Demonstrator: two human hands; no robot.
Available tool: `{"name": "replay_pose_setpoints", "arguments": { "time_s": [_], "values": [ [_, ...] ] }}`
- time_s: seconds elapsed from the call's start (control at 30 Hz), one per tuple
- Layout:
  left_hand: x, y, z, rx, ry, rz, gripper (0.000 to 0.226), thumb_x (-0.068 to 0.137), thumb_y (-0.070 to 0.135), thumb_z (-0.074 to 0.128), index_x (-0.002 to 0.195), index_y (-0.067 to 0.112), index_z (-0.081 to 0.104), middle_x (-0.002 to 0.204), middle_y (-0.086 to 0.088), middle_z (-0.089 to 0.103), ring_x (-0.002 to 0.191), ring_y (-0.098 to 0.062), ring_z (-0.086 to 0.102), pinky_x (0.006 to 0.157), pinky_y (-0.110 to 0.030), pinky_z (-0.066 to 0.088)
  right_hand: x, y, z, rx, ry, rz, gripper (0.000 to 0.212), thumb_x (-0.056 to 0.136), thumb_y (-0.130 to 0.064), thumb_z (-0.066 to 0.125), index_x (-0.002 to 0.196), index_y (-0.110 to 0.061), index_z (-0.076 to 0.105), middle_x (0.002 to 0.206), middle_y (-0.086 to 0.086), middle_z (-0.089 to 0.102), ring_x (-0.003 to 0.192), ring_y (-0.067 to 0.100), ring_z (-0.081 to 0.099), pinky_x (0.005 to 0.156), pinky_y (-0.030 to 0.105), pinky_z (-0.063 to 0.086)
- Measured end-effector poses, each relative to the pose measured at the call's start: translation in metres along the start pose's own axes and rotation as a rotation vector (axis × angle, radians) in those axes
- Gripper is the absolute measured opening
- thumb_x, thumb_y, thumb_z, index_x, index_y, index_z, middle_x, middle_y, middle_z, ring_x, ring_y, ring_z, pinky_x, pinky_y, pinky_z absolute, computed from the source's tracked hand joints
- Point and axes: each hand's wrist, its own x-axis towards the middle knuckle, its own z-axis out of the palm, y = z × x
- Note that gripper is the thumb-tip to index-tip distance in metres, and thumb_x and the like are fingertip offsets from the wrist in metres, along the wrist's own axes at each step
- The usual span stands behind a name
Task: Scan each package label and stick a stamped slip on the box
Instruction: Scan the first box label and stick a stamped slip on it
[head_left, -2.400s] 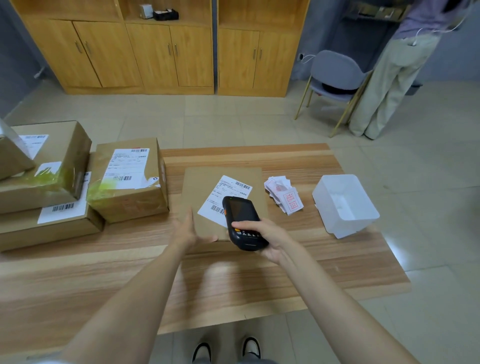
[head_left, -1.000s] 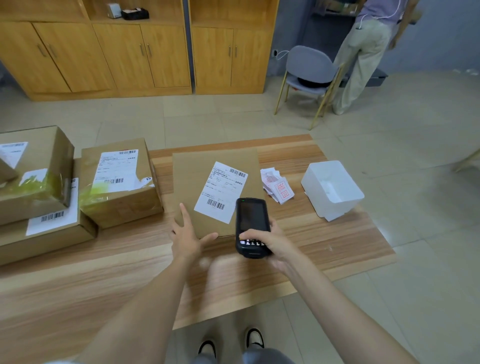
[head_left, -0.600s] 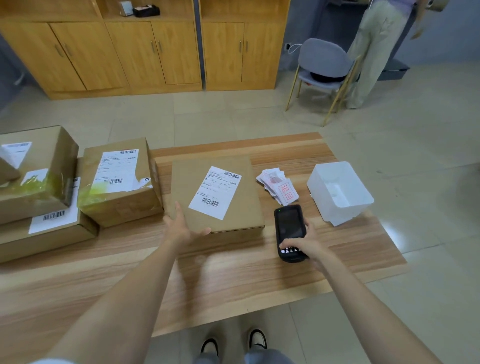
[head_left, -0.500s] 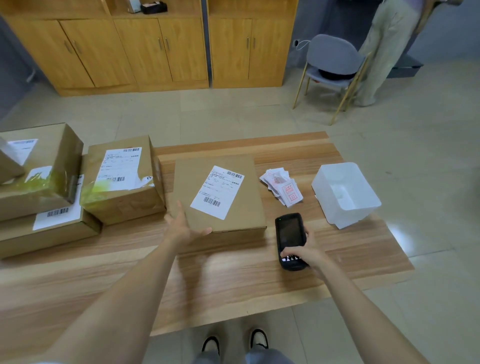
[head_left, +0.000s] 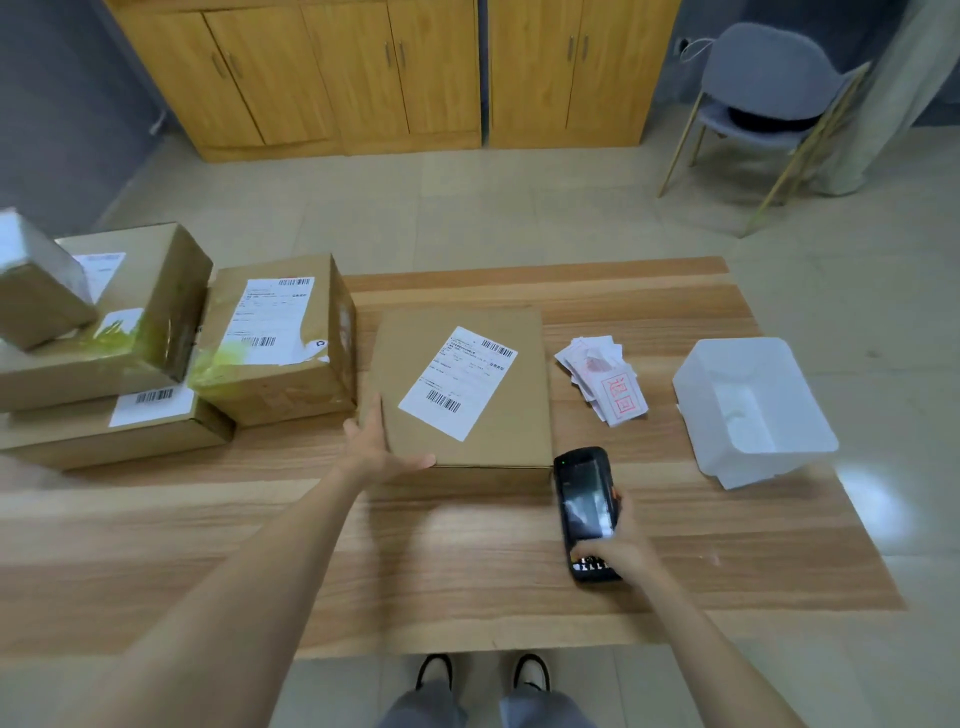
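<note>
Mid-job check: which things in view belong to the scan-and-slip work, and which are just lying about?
In the job:
- flat box with its label, steadied by the left hand
- scanner in the right hand
- stamped slips
- stacked parcels at the left

Lying about:
- white bin
- grey chair
- wooden cabinets

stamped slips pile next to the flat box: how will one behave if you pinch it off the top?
The stamped slips look like thin paper, so one would probably be floppy and very light. They lie fanned and overlapping, so neighbours may drag along or slide. The top slip lies flat on the pile, with no raised edge showing, so its edge may be hard to catch.
</note>
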Motion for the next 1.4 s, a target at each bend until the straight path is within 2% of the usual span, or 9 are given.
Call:
{"name": "replay_pose_setpoints", "arguments": {
  "time_s": [0.13, 0.23, 0.33, 0.57, 0.73, 1.07, 1.23, 1.33, 1.4],
  "values": [
    [-0.001, 0.001, -0.001, 0.011, 0.000, -0.016, 0.130, 0.057, 0.041, 0.087, 0.148, 0.033, -0.006, 0.140, -0.015, 0.017, 0.134, -0.031, 0.027, 0.110, -0.039, 0.027, 0.010, -0.005, -0.006, -0.276, -0.023, 0.058, 0.087, 0.051, -0.008, 0.083, 0.124, -0.007, 0.034, 0.121, 0.014, 0.046, 0.114, 0.031, 0.048, 0.093, 0.048, 0.046],
    [-0.002, 0.003, -0.002, 0.010, -0.003, -0.022, 0.130, 0.057, 0.040, 0.087, 0.148, 0.032, -0.006, 0.141, -0.016, 0.017, 0.133, -0.033, 0.028, 0.111, -0.041, 0.027, 0.013, -0.014, -0.017, -0.518, -0.040, 0.101, 0.103, 0.047, -0.028, 0.084, 0.133, -0.010, 0.029, 0.125, 0.010, 0.033, 0.123, 0.029, 0.032, 0.101, 0.044, 0.039],
    [-0.003, 0.003, -0.003, 0.012, -0.003, -0.028, 0.129, 0.058, 0.039, 0.087, 0.148, 0.033, -0.006, 0.140, -0.015, 0.017, 0.132, -0.034, 0.030, 0.110, -0.042, 0.029, 0.021, -0.031, -0.025, -0.550, -0.076, 0.113, 0.113, 0.044, -0.038, 0.084, 0.137, -0.013, 0.026, 0.128, 0.009, 0.031, 0.129, 0.028, 0.026, 0.105, 0.037, 0.033],
    [0.000, 0.003, -0.003, 0.000, -0.004, -0.031, 0.129, 0.057, 0.037, 0.088, 0.147, 0.034, -0.006, 0.136, -0.014, 0.021, 0.128, -0.034, 0.033, 0.109, -0.041, 0.029, 0.076, -0.089, -0.042, -0.304, 0.270, 0.026, 0.081, 0.075, -0.024, 0.072, 0.142, -0.010, 0.028, 0.144, 0.014, 0.033, 0.137, 0.032, 0.025, 0.112, 0.042, 0.025],
    [0.004, 0.003, -0.003, -0.004, -0.019, -0.040, 0.132, 0.056, 0.034, 0.089, 0.147, 0.033, -0.008, 0.137, -0.015, 0.019, 0.130, -0.033, 0.031, 0.110, -0.042, 0.028, 0.107, -0.103, -0.046, -0.385, 0.386, 0.117, 0.071, 0.080, -0.023, 0.069, 0.134, 0.005, 0.031, 0.142, 0.021, 0.036, 0.134, 0.036, 0.032, 0.106, 0.041, 0.032],
    [0.003, 0.005, -0.004, 0.066, -0.024, -0.058, 0.132, 0.057, 0.040, 0.087, 0.146, 0.033, -0.010, 0.141, -0.014, 0.016, 0.131, -0.033, 0.032, 0.108, -0.041, 0.030, 0.104, -0.108, -0.042, -0.417, 0.538, 0.086, 0.035, 0.092, -0.011, 0.049, 0.123, 0.005, 0.048, 0.127, 0.025, 0.052, 0.117, 0.041, 0.049, 0.088, 0.041, 0.041],
    [0.000, 0.008, -0.005, 0.135, 0.001, -0.046, 0.133, 0.055, 0.047, 0.085, 0.146, 0.031, -0.009, 0.140, -0.016, 0.020, 0.132, -0.034, 0.030, 0.108, -0.043, 0.029, 0.072, -0.135, -0.039, -0.105, 0.507, -0.172, 0.027, 0.095, -0.015, 0.046, 0.113, 0.003, 0.055, 0.111, 0.018, 0.063, 0.100, 0.034, 0.058, 0.073, 0.030, 0.040],
    [-0.007, 0.013, -0.008, 0.252, 0.036, -0.032, 0.130, 0.054, 0.055, 0.082, 0.147, 0.027, -0.004, 0.141, -0.015, 0.020, 0.133, -0.035, 0.024, 0.108, -0.043, 0.027, 0.051, -0.154, -0.032, 0.074, 0.408, -0.264, 0.023, 0.094, -0.013, 0.050, 0.103, 0.006, 0.059, 0.090, 0.015, 0.062, 0.070, 0.021, 0.056, 0.051, 0.013, 0.038],
    [-0.010, 0.019, -0.010, 0.323, 0.051, -0.020, 0.126, 0.053, 0.059, 0.081, 0.146, 0.023, 0.003, 0.144, -0.014, 0.018, 0.134, -0.034, 0.021, 0.108, -0.042, 0.027, 0.041, -0.164, -0.023, 0.080, 0.272, -0.285, 0.023, 0.093, -0.015, 0.053, 0.096, 0.006, 0.062, 0.078, 0.009, 0.057, 0.064, 0.017, 0.048, 0.054, 0.016, 0.038]
  ]
}}
